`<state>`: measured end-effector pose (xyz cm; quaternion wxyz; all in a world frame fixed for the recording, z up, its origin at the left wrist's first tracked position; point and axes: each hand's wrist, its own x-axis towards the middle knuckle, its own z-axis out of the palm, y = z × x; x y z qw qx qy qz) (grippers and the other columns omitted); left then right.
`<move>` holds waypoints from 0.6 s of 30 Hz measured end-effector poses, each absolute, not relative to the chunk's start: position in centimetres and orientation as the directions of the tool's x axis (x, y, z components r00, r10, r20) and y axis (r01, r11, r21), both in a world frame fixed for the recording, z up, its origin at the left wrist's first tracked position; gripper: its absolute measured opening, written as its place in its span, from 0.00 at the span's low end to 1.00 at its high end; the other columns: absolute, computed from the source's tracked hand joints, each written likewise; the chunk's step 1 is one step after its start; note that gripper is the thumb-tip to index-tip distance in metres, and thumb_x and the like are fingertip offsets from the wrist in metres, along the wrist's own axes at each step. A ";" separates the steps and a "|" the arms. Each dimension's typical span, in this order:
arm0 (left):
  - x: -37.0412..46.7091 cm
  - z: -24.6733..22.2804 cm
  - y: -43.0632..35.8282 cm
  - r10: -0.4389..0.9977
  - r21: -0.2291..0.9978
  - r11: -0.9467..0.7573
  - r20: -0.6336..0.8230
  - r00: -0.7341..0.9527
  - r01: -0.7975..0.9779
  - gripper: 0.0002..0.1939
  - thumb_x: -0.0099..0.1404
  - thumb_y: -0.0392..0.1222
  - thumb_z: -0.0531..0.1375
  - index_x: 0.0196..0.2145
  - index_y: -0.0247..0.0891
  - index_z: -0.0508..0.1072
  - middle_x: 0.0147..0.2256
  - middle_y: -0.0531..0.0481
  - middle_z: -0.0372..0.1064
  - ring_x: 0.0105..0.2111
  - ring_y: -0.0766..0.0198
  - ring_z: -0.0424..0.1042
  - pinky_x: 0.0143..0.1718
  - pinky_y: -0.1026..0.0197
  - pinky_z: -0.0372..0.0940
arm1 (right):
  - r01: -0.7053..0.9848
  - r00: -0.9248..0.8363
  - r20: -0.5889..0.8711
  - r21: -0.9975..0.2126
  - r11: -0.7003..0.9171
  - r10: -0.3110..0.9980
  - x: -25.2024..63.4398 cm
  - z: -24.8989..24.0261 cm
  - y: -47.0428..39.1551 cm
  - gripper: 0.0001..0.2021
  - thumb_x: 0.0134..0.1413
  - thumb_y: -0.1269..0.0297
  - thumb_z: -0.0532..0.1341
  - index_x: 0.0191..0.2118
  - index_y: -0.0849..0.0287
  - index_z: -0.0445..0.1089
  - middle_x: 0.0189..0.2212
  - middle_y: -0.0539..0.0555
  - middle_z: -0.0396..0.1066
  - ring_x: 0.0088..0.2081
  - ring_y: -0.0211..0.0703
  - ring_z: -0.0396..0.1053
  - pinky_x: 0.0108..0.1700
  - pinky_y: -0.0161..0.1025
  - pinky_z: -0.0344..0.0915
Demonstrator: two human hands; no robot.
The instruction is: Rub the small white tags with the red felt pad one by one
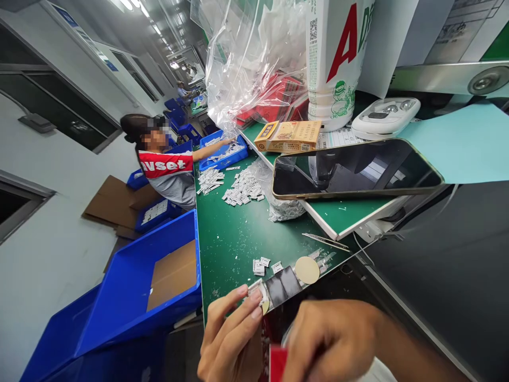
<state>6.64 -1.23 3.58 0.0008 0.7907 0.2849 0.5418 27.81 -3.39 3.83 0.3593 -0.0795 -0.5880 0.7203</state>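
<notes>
At the near edge of the green table, my left hand [234, 337] has its fingertips pressed together on a small white plastic piece [259, 293]. My right hand [332, 337] is beside it, lower right, curled and partly blurred; what its fingers grip is hidden. A red object [277, 362] shows between the hands. Just beyond my left fingertips lie a dark rectangular pad [283, 287] and a round beige disc [307, 270]. Several small white plastic parts [260, 266] rest close by, and metal tweezers [326, 242] lie farther right.
A smartphone [358, 168] leans on a raised shelf [350, 212] with a yellow box [288, 136] and a white bottle [330, 63]. Piles of white parts [243, 188] lie farther back. A co-worker [167, 164] reaches into a blue tray [240, 155]. Blue bins [135, 276] stand left.
</notes>
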 end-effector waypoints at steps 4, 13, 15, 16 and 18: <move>6.2 3.5 -1.5 0.434 0.291 -0.851 0.858 0.275 0.438 0.10 0.61 0.34 0.69 0.42 0.42 0.81 0.38 0.48 0.84 0.44 0.48 0.82 0.38 0.50 0.78 | -0.532 -0.543 0.260 -0.842 -0.087 0.799 27.9 4.0 -3.1 0.19 0.64 0.57 0.66 0.56 0.60 0.78 0.50 0.62 0.81 0.49 0.47 0.80 0.52 0.37 0.71; 7.5 3.0 -2.1 0.502 0.416 -0.813 0.855 0.129 0.407 0.06 0.61 0.43 0.71 0.37 0.44 0.81 0.34 0.50 0.84 0.37 0.50 0.84 0.34 0.52 0.79 | -0.487 -0.620 0.326 -0.873 -0.024 0.714 29.0 5.3 -2.8 0.19 0.59 0.56 0.69 0.51 0.63 0.81 0.45 0.64 0.83 0.47 0.53 0.81 0.49 0.39 0.75; 8.6 3.0 -2.2 0.501 0.452 -0.789 0.865 0.010 0.416 0.08 0.59 0.42 0.72 0.37 0.43 0.80 0.31 0.51 0.83 0.34 0.53 0.83 0.32 0.54 0.79 | -0.412 -0.264 0.216 -0.906 0.093 0.940 28.3 5.4 -2.6 0.15 0.60 0.58 0.69 0.51 0.55 0.81 0.47 0.58 0.83 0.50 0.50 0.80 0.52 0.39 0.74; 9.1 3.0 -2.3 0.500 0.470 -0.775 0.865 -0.044 0.423 0.09 0.58 0.39 0.73 0.37 0.43 0.80 0.30 0.52 0.83 0.33 0.54 0.83 0.31 0.55 0.79 | -0.365 -0.073 0.159 -0.923 0.122 0.984 28.0 5.5 -2.4 0.14 0.61 0.60 0.69 0.52 0.51 0.81 0.49 0.56 0.82 0.51 0.49 0.79 0.54 0.40 0.73; 10.1 3.1 -2.4 0.522 0.518 -0.743 0.845 -0.117 0.423 0.11 0.57 0.35 0.73 0.37 0.41 0.79 0.29 0.53 0.82 0.30 0.57 0.83 0.30 0.58 0.78 | -0.347 0.031 0.119 -0.930 0.122 0.992 27.5 5.8 -2.2 0.13 0.61 0.60 0.69 0.51 0.49 0.81 0.50 0.54 0.82 0.52 0.49 0.78 0.56 0.42 0.73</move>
